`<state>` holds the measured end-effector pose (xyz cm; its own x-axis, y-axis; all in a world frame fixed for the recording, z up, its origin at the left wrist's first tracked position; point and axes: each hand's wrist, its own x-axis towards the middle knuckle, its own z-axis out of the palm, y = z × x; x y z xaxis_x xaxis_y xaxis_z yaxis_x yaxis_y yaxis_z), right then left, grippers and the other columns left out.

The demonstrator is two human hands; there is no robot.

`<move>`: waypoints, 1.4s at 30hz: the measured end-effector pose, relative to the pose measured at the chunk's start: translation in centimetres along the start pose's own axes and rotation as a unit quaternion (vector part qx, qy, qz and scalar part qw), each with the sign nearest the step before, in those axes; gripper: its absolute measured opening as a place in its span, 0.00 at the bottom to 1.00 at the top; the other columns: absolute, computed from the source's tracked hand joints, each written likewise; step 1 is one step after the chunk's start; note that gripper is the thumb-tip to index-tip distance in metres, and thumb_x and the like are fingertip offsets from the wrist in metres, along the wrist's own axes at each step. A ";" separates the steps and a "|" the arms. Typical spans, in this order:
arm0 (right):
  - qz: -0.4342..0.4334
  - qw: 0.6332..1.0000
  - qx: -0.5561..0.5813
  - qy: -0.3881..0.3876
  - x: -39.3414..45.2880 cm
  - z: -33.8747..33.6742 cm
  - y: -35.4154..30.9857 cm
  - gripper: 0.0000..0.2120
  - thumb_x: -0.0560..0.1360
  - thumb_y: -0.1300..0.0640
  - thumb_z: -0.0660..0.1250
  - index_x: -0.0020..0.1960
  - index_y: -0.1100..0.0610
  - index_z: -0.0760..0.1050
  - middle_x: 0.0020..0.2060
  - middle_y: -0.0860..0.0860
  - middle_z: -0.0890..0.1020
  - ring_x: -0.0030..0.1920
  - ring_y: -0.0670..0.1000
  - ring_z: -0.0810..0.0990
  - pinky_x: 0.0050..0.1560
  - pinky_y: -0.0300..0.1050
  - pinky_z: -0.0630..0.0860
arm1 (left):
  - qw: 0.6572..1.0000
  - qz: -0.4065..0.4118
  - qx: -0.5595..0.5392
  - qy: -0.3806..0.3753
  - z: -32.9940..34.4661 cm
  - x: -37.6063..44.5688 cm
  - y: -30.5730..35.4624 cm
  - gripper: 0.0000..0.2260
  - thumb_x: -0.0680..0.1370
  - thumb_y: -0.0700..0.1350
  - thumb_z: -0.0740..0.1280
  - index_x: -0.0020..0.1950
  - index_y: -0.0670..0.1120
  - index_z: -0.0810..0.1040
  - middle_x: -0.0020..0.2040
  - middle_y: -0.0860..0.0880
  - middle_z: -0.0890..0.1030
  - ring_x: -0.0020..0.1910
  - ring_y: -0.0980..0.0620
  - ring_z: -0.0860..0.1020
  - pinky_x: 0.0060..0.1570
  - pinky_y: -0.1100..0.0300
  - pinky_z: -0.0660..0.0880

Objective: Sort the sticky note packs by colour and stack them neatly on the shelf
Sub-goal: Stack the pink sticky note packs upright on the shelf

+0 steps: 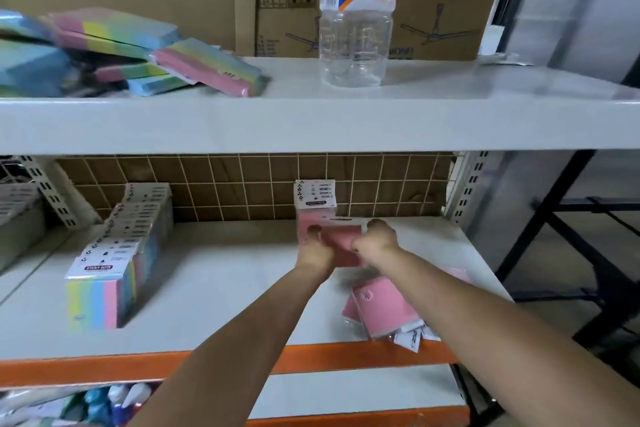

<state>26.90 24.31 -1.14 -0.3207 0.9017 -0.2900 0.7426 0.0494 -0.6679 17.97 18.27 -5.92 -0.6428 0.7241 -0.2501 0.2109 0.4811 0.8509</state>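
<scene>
On the middle shelf, both hands hold a pink sticky note pack near the back mesh. My left hand grips its left side and my right hand grips its right side. Right behind it an upright pink pack with a white header card stands against the mesh. More pink packs lie loose under my right forearm near the front edge. A neat row of rainbow-coloured packs stands at the left. On the upper shelf lies a loose heap of rainbow packs.
A clear plastic bottle stands on the upper shelf, with cardboard boxes behind it. Grey upright posts frame the shelf. Spray bottles sit on the level below. A dark metal frame stands to the right.
</scene>
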 end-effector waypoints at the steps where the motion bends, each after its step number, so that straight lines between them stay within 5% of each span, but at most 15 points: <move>1: 0.005 1.000 0.011 -0.008 0.0 0.5 -0.4 0.25 0.69 0.49 0.74 0.60 0.58 0.72 0.54 0.53 0.77 0.55 0.53 0.79 0.48 0.37 0.71 | 1.000 -0.002 0.003 0.000 -0.3 0.3 -0.2 0.21 0.81 0.43 0.62 0.72 0.43 0.62 0.60 0.40 0.76 0.53 0.42 0.77 0.44 0.58 0.76; 5: -0.027 0.999 0.024 -0.016 1.2 2.9 -1.2 0.19 0.76 0.52 0.66 0.63 0.60 0.72 0.59 0.56 0.79 0.57 0.55 0.79 0.55 0.43 0.77 | 1.000 -0.009 -0.018 0.010 -1.2 0.3 -0.2 0.19 0.82 0.40 0.60 0.72 0.47 0.62 0.63 0.44 0.74 0.57 0.45 0.75 0.39 0.74 0.69; 9: -0.070 0.997 0.026 -0.020 1.7 3.9 -1.7 0.14 0.77 0.55 0.63 0.61 0.59 0.74 0.57 0.57 0.80 0.55 0.56 0.80 0.50 0.42 0.76 | 0.999 0.021 0.024 0.027 0.0 6.0 -3.5 0.23 0.77 0.51 0.61 0.72 0.51 0.65 0.62 0.45 0.78 0.56 0.46 0.79 0.55 0.55 0.77; 11: -0.081 0.995 0.041 -0.031 1.9 4.2 -1.9 0.16 0.78 0.56 0.62 0.64 0.57 0.73 0.59 0.56 0.80 0.57 0.56 0.79 0.50 0.41 0.75 | 0.999 0.018 -0.017 0.027 1.1 9.9 -6.0 0.27 0.72 0.53 0.62 0.71 0.55 0.63 0.63 0.45 0.78 0.55 0.46 0.80 0.55 0.48 0.78; 16: -0.078 0.993 0.083 -0.037 2.5 4.6 -1.9 0.21 0.77 0.55 0.63 0.69 0.53 0.67 0.60 0.55 0.79 0.55 0.55 0.79 0.48 0.40 0.75 | 0.999 0.016 -0.036 0.027 1.0 9.9 -5.4 0.32 0.71 0.54 0.66 0.73 0.59 0.59 0.68 0.45 0.73 0.62 0.43 0.76 0.58 0.46 0.76; 20: -0.074 0.993 0.081 -0.042 3.1 4.6 -1.6 0.22 0.76 0.57 0.63 0.70 0.54 0.66 0.61 0.55 0.78 0.57 0.57 0.79 0.50 0.43 0.76 | 0.999 -0.022 -0.031 -0.002 -0.2 6.3 -2.8 0.34 0.78 0.43 0.64 0.79 0.50 0.49 0.71 0.42 0.67 0.68 0.42 0.70 0.64 0.52 0.69; 23: -0.074 0.994 0.068 -0.050 3.3 4.5 -1.5 0.23 0.76 0.59 0.62 0.70 0.56 0.64 0.62 0.56 0.77 0.59 0.58 0.77 0.54 0.45 0.76 | 0.998 0.013 -0.058 0.009 2.2 12.6 -7.0 0.40 0.67 0.51 0.67 0.75 0.60 0.52 0.69 0.43 0.72 0.62 0.43 0.75 0.57 0.44 0.77; 28: -0.073 0.992 0.083 -0.053 3.8 5.0 -1.2 0.24 0.75 0.59 0.62 0.70 0.55 0.64 0.62 0.56 0.78 0.56 0.56 0.79 0.55 0.48 0.77 | 0.998 -0.028 -0.054 0.010 2.5 14.2 -7.9 0.44 0.62 0.56 0.65 0.75 0.56 0.50 0.68 0.40 0.71 0.61 0.40 0.77 0.57 0.44 0.77; 31: -0.077 0.991 0.086 -0.064 3.8 4.9 -1.1 0.21 0.75 0.61 0.62 0.68 0.56 0.67 0.59 0.55 0.79 0.48 0.53 0.77 0.47 0.42 0.75 | 1.000 -0.018 -0.022 0.003 0.6 9.2 -4.0 0.39 0.68 0.52 0.65 0.76 0.49 0.53 0.67 0.39 0.72 0.60 0.40 0.77 0.58 0.49 0.76; 34: -0.066 0.994 0.054 -0.072 3.8 4.7 -1.0 0.18 0.75 0.62 0.60 0.65 0.57 0.71 0.57 0.57 0.80 0.54 0.57 0.79 0.53 0.46 0.76 | 1.000 -0.012 0.012 0.010 0.2 7.4 -2.9 0.31 0.77 0.42 0.64 0.76 0.44 0.54 0.68 0.42 0.72 0.61 0.42 0.75 0.58 0.55 0.72; 38: -0.054 0.994 -0.016 -0.095 4.0 5.5 -0.7 0.16 0.77 0.57 0.58 0.63 0.58 0.72 0.57 0.57 0.79 0.54 0.57 0.78 0.54 0.46 0.75 | 0.999 -0.043 0.023 0.023 0.4 7.8 -3.3 0.30 0.80 0.45 0.61 0.77 0.39 0.50 0.72 0.39 0.67 0.64 0.40 0.73 0.60 0.54 0.70; 42: -0.077 0.988 -0.070 -0.114 4.6 6.2 -0.6 0.15 0.79 0.57 0.56 0.60 0.59 0.75 0.56 0.58 0.80 0.46 0.54 0.74 0.44 0.41 0.68 | 0.998 -0.046 -0.030 0.023 0.5 8.1 -3.3 0.24 0.75 0.51 0.62 0.67 0.39 0.67 0.61 0.38 0.76 0.58 0.40 0.77 0.59 0.48 0.74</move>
<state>21.31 25.74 -6.34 -0.5490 0.7592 -0.3495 0.7431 0.2520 -0.6199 12.42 22.80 -11.02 -0.6906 0.6544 -0.3080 0.1057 0.5126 0.8521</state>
